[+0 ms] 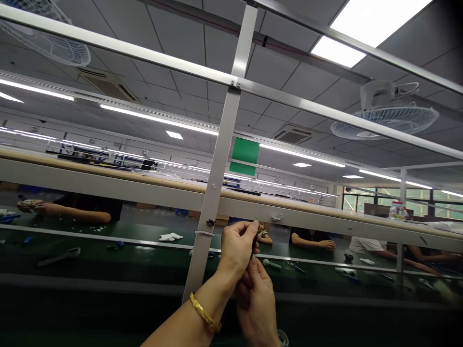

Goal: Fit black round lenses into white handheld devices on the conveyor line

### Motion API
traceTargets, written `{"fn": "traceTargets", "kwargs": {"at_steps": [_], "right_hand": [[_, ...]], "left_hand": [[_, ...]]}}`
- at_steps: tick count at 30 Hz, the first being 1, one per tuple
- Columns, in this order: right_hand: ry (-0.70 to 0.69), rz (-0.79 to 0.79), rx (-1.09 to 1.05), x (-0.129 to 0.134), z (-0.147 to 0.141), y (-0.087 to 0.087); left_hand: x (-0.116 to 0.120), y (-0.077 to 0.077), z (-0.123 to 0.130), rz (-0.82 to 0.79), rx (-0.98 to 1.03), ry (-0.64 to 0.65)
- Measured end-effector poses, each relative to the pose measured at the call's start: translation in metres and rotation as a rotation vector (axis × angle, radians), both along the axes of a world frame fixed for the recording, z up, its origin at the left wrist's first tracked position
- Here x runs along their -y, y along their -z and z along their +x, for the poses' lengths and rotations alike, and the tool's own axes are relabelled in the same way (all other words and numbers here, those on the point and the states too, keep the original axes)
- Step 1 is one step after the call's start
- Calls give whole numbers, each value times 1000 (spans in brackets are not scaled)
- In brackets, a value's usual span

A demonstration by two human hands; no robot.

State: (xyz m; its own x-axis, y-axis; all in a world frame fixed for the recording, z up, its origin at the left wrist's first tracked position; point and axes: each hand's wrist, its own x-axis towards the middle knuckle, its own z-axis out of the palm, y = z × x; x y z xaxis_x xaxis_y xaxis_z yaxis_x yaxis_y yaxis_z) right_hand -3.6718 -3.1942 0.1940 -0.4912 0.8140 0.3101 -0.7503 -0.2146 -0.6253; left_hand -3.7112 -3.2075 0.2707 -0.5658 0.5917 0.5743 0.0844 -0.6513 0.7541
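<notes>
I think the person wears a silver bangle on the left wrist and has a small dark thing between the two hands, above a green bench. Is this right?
Not quite: the head view shows the bangle is gold, not silver. The rest stands: it is on the left wrist, and the small dark thing is between the left hand and right hand, above the green bench.

Clock centre: left hand (237,248) and right hand (256,301) at small dark item (255,239), 12 straight ahead.
Blocked 9: aluminium upright (207,226), just beside left hand.
Blocked 12: white shelf beam (289,211), near, above hands.
Low bar 3 and 9: thin metal rail (311,260), behind hands.
Free 3: gap under beam, above green conveyor belt (155,265), up to far upright (400,260).
Free 6: open toward person.
</notes>
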Motion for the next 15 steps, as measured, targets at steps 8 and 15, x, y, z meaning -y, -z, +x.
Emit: {"fn": "traceTargets", "kwargs": {"at_steps": [8,15], "right_hand": [[-147,-48,-55,-4,-1,-2],[-121,29,-18,-8,9,-2]], "left_hand": [[-1,0,0,19,-44,-83],[-3,2,4,27,5,-33]]}}
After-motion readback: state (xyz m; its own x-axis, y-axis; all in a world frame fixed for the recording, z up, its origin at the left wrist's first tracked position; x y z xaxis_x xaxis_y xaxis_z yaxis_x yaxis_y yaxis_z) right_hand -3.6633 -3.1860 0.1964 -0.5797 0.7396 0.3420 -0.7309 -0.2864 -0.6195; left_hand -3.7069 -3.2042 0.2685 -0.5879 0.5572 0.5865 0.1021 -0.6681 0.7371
